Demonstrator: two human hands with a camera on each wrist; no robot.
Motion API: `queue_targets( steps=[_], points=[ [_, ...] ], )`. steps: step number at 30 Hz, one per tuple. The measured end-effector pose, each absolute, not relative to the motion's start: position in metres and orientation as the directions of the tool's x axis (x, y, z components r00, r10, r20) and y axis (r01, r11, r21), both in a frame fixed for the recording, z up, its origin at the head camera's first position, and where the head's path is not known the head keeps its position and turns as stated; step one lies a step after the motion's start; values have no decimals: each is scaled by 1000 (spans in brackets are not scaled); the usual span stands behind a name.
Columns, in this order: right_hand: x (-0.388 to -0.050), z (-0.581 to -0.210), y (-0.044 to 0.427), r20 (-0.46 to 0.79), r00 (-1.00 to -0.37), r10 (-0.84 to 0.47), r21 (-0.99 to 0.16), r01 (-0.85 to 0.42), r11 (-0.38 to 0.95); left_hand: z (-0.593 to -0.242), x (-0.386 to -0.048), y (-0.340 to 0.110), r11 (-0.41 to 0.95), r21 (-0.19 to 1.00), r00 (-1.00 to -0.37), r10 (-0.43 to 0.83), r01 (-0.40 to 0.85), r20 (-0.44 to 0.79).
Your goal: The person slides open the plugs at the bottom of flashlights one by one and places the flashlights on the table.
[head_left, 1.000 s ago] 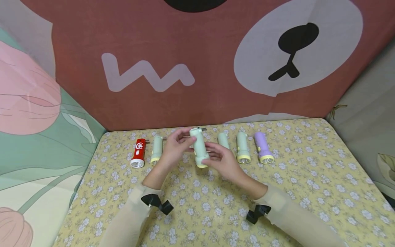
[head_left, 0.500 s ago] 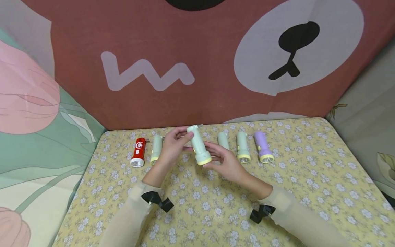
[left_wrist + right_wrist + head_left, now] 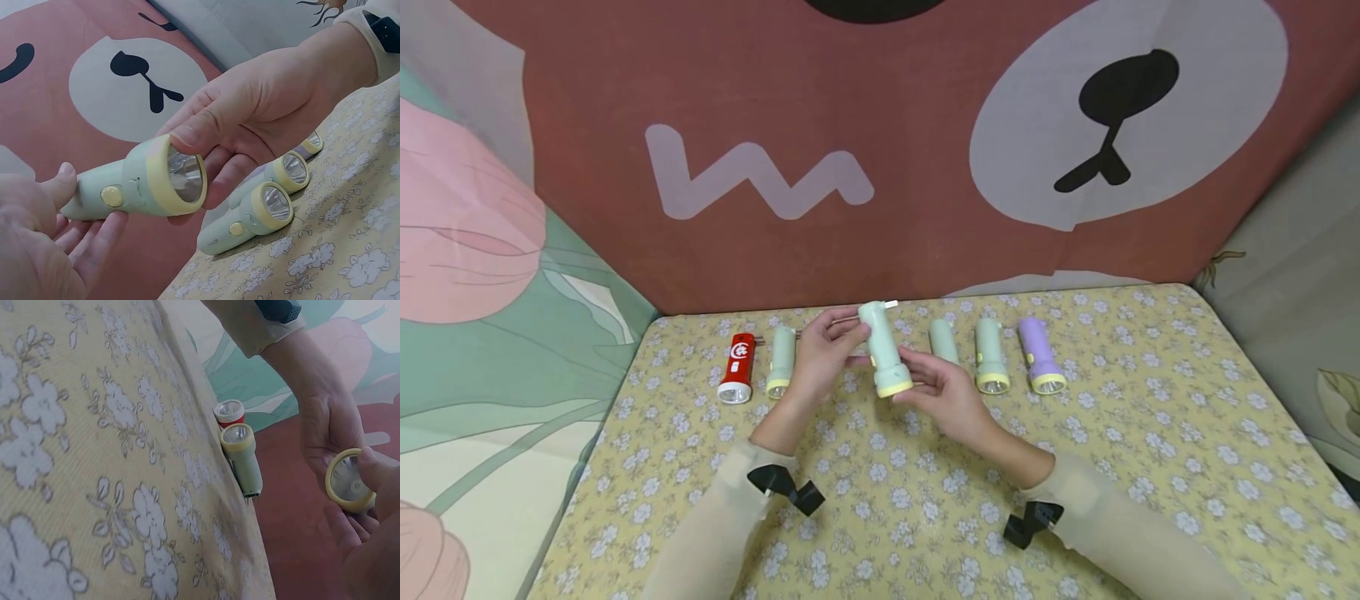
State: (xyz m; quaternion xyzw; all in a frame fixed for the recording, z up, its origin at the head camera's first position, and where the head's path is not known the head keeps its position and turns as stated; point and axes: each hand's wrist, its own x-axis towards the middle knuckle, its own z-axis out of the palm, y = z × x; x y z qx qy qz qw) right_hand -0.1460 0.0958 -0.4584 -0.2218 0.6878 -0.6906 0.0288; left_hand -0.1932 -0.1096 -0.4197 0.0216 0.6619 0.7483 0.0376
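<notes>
A pale green flashlight [image 3: 883,348] with a yellow rim is held above the table between both hands. The left hand [image 3: 823,354] grips its narrow tail end, thumb on the near side. At the lens end, the right hand [image 3: 947,396] pinches the head with its thumb and fingers. Metal prongs stick out by the tail. In the left wrist view the flashlight [image 3: 144,181] shows a round yellow button and its clear lens, the right hand [image 3: 256,106] around the head. Its lens end [image 3: 350,481] appears in the right wrist view.
On the flowered tablecloth [image 3: 880,517] lie a red flashlight [image 3: 737,367] and a green one [image 3: 782,358] at left. Two green flashlights [image 3: 942,340] [image 3: 989,350] and a purple one [image 3: 1037,350] lie at right. A printed cloth [image 3: 925,250] hangs behind.
The held flashlight has tilted, its lens end swinging slightly right and up and its tail slightly left. Both hands remain on it; the other flashlights have not moved.
</notes>
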Motion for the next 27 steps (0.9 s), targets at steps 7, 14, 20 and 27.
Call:
queue_targets(
  steps=[7, 14, 20, 27],
  points=[
    [-146, -451, 92, 271, -918, -290, -960, -279, -12, -419, -191, -109, -86, 995, -990, 128, 52, 62],
    [-148, -444, 85, 244, -946, -215, -966, -256, 28, -421, -186, -106, -22, 993, -983, 144, 113, 115],
    [-151, -447, 77, 274, -942, -194, -960, -278, -5, -425, -185, -101, -23, 990, -987, 77, 141, 143],
    [-154, -452, 65, 254, -947, -196, -967, -256, -18, -429, -183, -105, -16, 994, -994, 32, 107, 108]
  ],
)
